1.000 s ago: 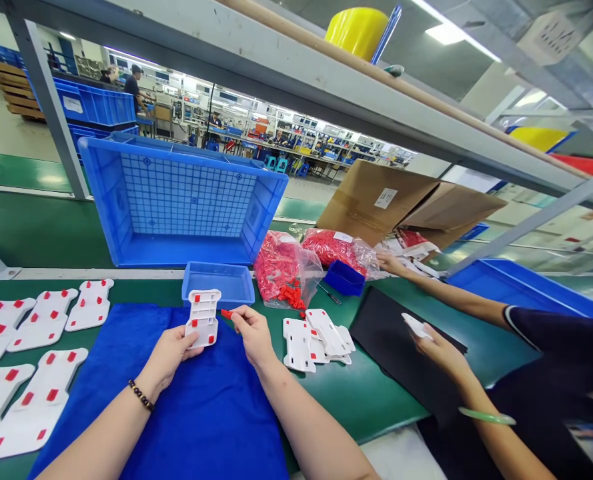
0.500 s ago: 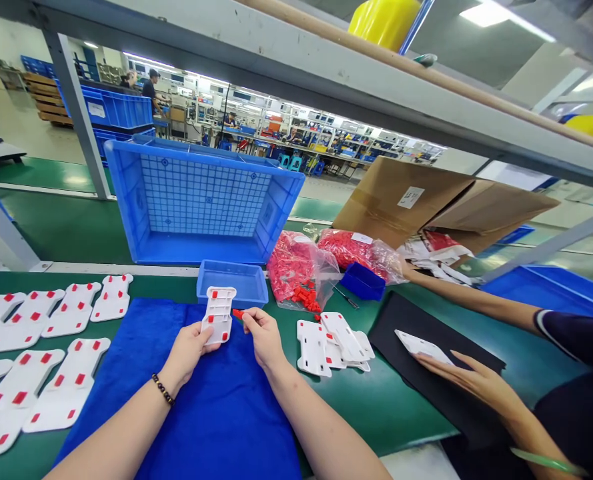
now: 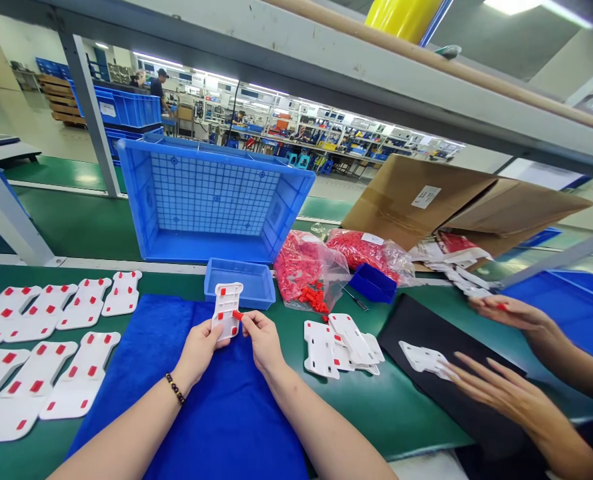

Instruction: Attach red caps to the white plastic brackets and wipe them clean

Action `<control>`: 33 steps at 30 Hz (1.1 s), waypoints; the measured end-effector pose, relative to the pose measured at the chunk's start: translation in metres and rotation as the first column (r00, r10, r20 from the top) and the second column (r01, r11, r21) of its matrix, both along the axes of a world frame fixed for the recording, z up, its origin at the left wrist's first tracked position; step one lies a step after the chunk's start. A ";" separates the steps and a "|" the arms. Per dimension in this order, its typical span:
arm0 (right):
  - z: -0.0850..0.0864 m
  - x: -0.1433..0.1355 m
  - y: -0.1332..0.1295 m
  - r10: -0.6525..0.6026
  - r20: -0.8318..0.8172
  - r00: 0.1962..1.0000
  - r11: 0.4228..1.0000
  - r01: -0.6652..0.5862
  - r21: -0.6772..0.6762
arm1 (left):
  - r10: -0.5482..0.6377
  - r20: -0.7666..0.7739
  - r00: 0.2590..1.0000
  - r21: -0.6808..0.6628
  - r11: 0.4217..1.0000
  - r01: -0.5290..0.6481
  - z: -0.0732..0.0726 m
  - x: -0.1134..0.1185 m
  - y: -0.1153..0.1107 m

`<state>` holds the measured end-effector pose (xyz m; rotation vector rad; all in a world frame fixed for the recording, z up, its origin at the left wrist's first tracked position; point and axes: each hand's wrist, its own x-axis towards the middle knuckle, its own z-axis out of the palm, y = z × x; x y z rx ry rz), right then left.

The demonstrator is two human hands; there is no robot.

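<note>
Between thumb and fingers, my left hand (image 3: pixel 202 348) grips a white plastic plate (image 3: pixel 229 303) by its lower left edge. The plate is upright over a blue cloth (image 3: pixel 226 413), and small red pieces sit in some of its slots. My right hand (image 3: pixel 263 340) pinches a small red plastic piece (image 3: pixel 237 315), which touches the plate's right side. Whether that piece is seated in a slot I cannot tell. Right of my hands lies a pile of white plates (image 3: pixel 321 350). More white plates with red pieces (image 3: pixel 79 381) lie in rows at the left.
Behind the cloth are a small blue tray (image 3: pixel 261 275) and a large tilted blue crate (image 3: pixel 206 250). Bags of red pieces (image 3: pixel 296 263), a dark blue bin (image 3: pixel 373 283) and a cardboard box (image 3: pixel 396 200) stand to the right. A co-worker's hands (image 3: pixel 506 393) work over a black mat (image 3: pixel 416 320).
My right hand has brought the red piece from beside the plate onto its right side. The co-worker's far hand has drawn back from the box, now holding something red.
</note>
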<state>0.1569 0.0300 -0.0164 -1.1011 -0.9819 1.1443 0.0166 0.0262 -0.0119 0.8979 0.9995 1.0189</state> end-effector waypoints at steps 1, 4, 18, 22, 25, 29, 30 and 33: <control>0.000 -0.001 0.000 -0.002 -0.013 1.000 1.000 0.002 0.001 | 0.001 -0.011 1.000 0.019 1.000 0.000 0.000 0.001 -0.001; -0.002 -0.002 0.000 0.009 -0.061 0.998 1.000 -0.010 -0.005 | 0.001 -0.053 0.999 0.055 0.998 0.002 -0.001 0.002 -0.002; -0.002 -0.006 -0.002 -0.008 -0.026 1.000 1.000 0.009 0.026 | -0.128 -0.273 0.953 0.203 0.961 0.187 0.000 -0.005 -0.002; -0.002 -0.006 -0.002 -0.033 -0.004 0.999 0.999 0.033 0.026 | -0.132 -0.347 0.928 0.241 0.944 0.224 0.006 -0.004 -0.004; -0.002 -0.005 -0.001 -0.046 0.014 0.999 0.999 0.046 0.018 | -0.125 -0.430 0.894 0.283 0.922 0.265 0.010 -0.006 -0.006; -0.001 -0.003 0.004 -0.020 0.029 0.999 1.000 0.020 -0.005 | -0.065 -0.593 0.802 0.351 0.876 0.331 0.014 -0.010 -0.003; 0.000 -0.001 0.007 -0.001 0.024 1.000 1.000 0.002 -0.015 | -0.030 -0.636 0.771 0.374 0.862 0.342 0.014 -0.012 -0.002; 0.004 0.008 0.016 0.086 -0.019 0.996 0.995 -0.087 -0.046 | 0.137 -0.735 0.665 0.467 0.813 0.348 0.011 -0.017 0.004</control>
